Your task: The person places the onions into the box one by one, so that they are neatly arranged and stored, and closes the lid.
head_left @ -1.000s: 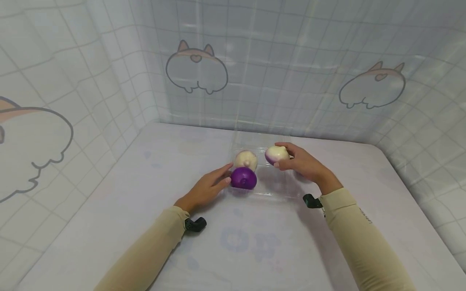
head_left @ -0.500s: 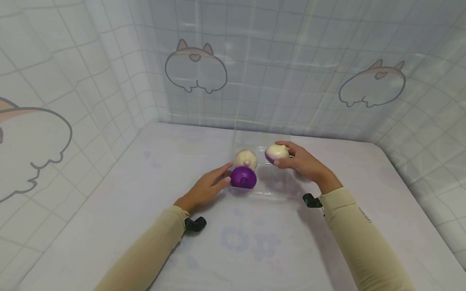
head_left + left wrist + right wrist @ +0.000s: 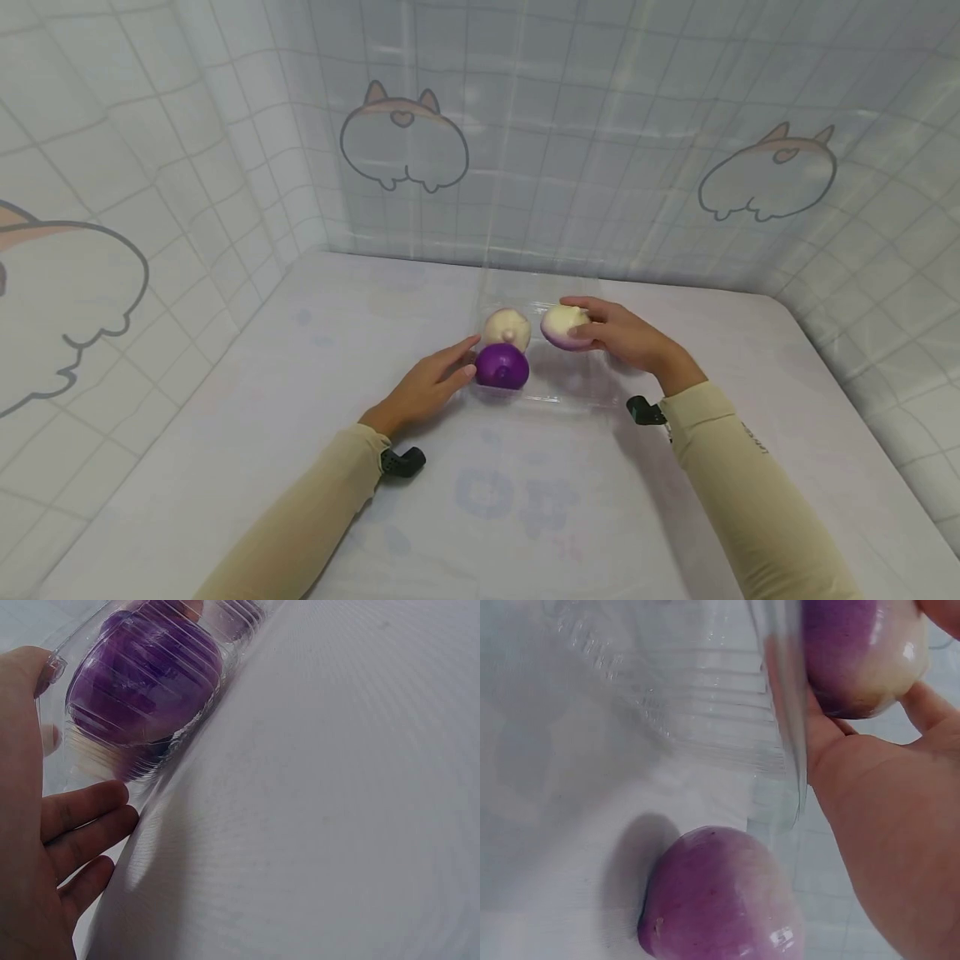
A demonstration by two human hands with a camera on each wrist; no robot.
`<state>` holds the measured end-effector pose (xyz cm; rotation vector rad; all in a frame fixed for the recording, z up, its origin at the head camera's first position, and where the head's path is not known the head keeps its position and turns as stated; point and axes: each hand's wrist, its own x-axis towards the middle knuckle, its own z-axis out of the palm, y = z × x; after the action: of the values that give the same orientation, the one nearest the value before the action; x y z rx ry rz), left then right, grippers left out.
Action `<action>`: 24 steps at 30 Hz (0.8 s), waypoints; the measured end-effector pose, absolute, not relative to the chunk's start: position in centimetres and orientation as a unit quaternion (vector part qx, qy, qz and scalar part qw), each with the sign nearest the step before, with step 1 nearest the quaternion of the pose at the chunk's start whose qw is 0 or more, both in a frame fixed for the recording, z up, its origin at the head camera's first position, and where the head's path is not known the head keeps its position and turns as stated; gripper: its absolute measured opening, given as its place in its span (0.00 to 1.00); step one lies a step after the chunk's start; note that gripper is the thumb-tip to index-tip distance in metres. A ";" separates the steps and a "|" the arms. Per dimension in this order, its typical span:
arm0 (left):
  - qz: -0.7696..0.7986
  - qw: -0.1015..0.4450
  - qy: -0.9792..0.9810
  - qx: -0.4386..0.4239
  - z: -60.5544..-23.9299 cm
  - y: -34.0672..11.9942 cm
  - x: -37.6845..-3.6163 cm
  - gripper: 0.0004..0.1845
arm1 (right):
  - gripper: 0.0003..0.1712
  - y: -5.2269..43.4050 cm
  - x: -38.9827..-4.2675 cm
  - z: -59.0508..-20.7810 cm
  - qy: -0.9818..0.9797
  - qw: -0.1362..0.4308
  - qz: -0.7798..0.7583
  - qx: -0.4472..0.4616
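My right hand [image 3: 626, 335] grips a white-and-purple onion [image 3: 558, 327] over the right half of a clear plastic container [image 3: 551, 398]. In the right wrist view the held onion [image 3: 866, 652] is at the upper right, beyond the clear wall. On the container's left side lie a whitish onion [image 3: 507, 327] and, in front of it, a deep purple onion [image 3: 502, 367]. At the left rim my left hand [image 3: 423, 385] touches the container with thumb and fingertips, its lower fingers [image 3: 86, 810] loosely extended. Another purple onion [image 3: 720, 896] sits on the table outside the container, mostly hidden behind my right hand in the head view.
The container's raised clear lid [image 3: 540, 287] stands at its back side. A pale patterned cloth [image 3: 480, 517] covers the table. White grid-printed curtains [image 3: 585, 142] enclose the back and both sides.
My right hand has shifted slightly left and down with its onion, which has tilted a little. The left hand and the two onions in the container stay in place.
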<state>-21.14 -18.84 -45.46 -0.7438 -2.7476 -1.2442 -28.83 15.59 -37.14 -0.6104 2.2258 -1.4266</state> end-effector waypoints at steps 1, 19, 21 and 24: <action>-0.402 0.016 -0.884 -0.239 -45.5 -18.8 -21.1 0.31 | 0.36 15.6 -28.8 -37.1 0.810 0.208 -0.502 -0.222; -0.406 0.013 -0.881 -0.241 -45.3 -18.8 -21.1 0.31 | 0.44 13.4 -27.8 -35.8 0.881 0.144 -0.378 -0.243; -0.405 0.012 -0.882 -0.240 -45.3 -18.8 -21.1 0.31 | 0.44 13.3 -27.8 -35.8 0.888 0.141 -0.370 -0.236; -0.406 0.010 -0.883 -0.237 -45.3 -18.9 -21.1 0.31 | 0.43 13.1 -27.8 -35.7 0.896 0.135 -0.353 -0.232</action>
<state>-21.13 -18.92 -45.33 -0.7399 -2.7555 -1.2674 -27.85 13.13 -35.71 -0.6733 2.5965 -1.0228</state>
